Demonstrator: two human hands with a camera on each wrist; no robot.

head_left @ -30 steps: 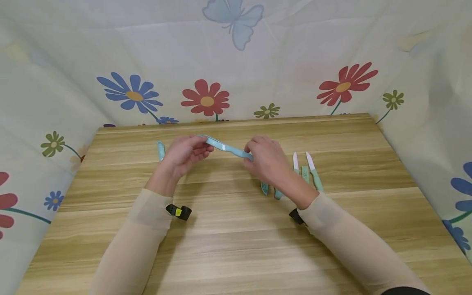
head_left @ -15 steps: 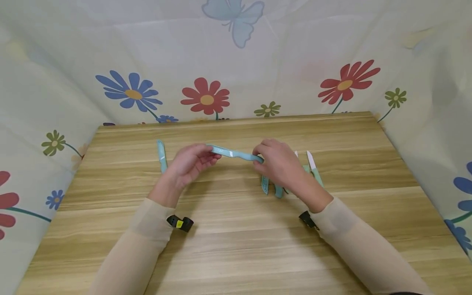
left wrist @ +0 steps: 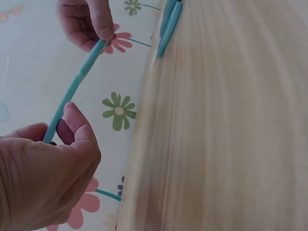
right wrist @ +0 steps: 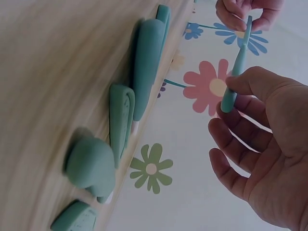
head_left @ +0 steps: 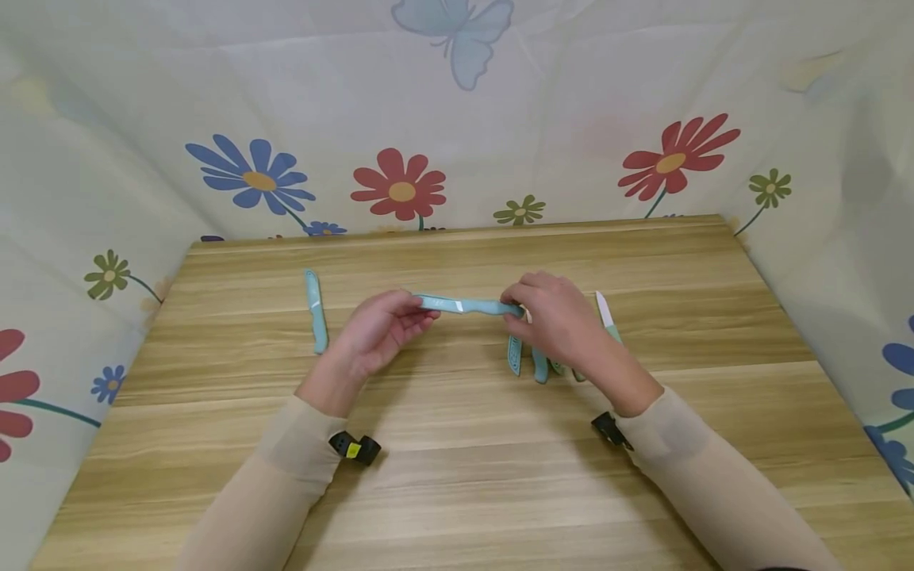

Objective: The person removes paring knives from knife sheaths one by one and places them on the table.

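Both hands hold a light-blue paring knife [head_left: 488,307] above the table, level between them, with its blade inside a matching sheath [head_left: 439,304]. My left hand [head_left: 382,329] pinches the sheath's tip end between thumb and fingers. At the other end, my right hand [head_left: 553,317] pinches the butt of the handle; its remaining fingers are loosely bent in the right wrist view. Beneath the right hand lie a loose blue sheath [head_left: 514,355] and a blue knife handle [head_left: 539,366], partly covered by the hand in the head view.
Another sheathed blue knife [head_left: 316,313] lies at the left of the wooden table [head_left: 457,460]. On the right lies a green-handled knife with a bare white blade [head_left: 604,308]. A green sheath [right wrist: 120,115] and a green handle [right wrist: 91,163] show in the right wrist view. Flowered cloth [head_left: 571,119] surrounds the table.
Both hands have shifted rightward and nearer the body with the sheathed knife, which has turned from slanting to nearly level across the view. The sheathed knife at left has come fully into sight.
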